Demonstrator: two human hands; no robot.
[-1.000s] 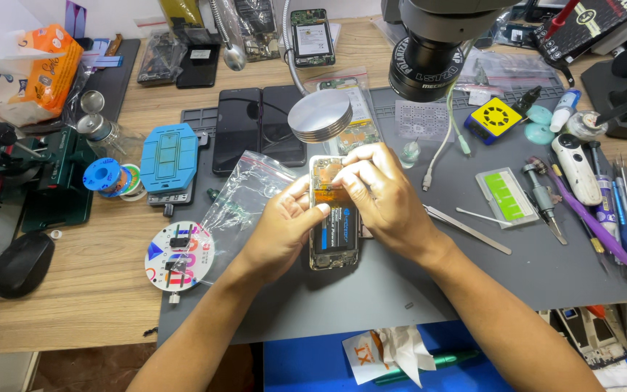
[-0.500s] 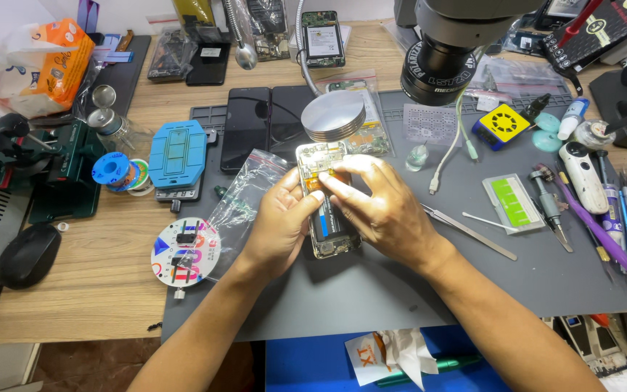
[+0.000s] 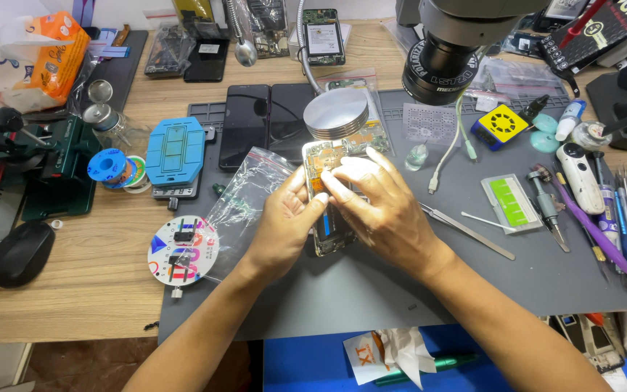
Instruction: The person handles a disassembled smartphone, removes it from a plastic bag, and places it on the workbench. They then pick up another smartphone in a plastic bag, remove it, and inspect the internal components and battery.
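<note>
**Both hands on opened phone at mat centre**

While the opened phone [image 3: 326,196] lies flat on the grey mat [image 3: 415,290] at mid-tabletop, both hands close on it from the near side. Phone's long axis runs near-to-far, tilted slightly, far end toward the round metal lamp head [image 3: 336,114]. Back cover is off, internals and an orange patch showing at the far end.

Left hand [image 3: 284,221] sits at the phone's left edge, fingers curled narrow, thumb and fingertips pinching the frame around mid-length. Right hand [image 3: 382,207] lies across the phone from the right, covering most of the near half; fingers are extended and close together, fingertips pressing on the far upper part near the orange patch. Whether it holds any small part or tool under the fingers cannot be told. Both hands touch the phone; right reaches farther, so it is nearer to the exposed far end.

Around: clear plastic bag [image 3: 244,196] just left of the left hand, partly under it. Tweezers [image 3: 466,231] lie on the mat just right of the right hand, untouched. Round colourful disc [image 3: 181,250] near-left, blue holder block [image 3: 175,151] far-left, two dark phones [image 3: 266,123] far of the work. Microscope head [image 3: 451,51] hangs over the far right. Screwdrivers and pens [image 3: 589,210] well apart at right edge.
</note>
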